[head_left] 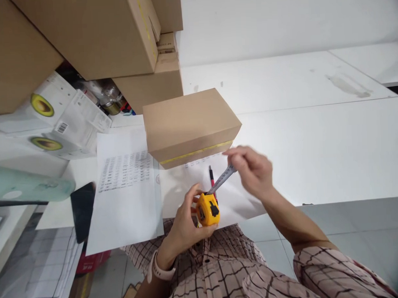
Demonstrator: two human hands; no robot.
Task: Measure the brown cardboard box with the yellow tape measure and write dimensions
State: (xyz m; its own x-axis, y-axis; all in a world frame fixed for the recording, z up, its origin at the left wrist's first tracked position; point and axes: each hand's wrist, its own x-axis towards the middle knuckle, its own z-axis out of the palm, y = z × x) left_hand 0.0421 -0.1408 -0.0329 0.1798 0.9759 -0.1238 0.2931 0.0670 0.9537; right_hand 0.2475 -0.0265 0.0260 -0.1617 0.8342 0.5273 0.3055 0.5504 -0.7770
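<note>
My left hand point(185, 220) is closed around the yellow case of a tape measure point(207, 209), near the front edge of the white table. Between finger and thumb of my right hand point(252, 168) is the end of the pulled-out tape blade point(222, 179), a short slanting length rising from the case. Just beyond both hands sits a closed brown cardboard box point(189, 118) with a yellow strip along its near side. Under the blade a red and black pen point(211, 172) lies on a sheet of paper point(184, 185), partly covered by the box.
A printed sheet point(125, 213) lies left of the box, overlapping a dark flat device point(83, 211). Farther left are a mint-green bottle point(29, 185) and white boxes with avocado pictures point(62, 115). Large cartons point(95, 35) are stacked at the back left. The white table point(318, 152) stretches right.
</note>
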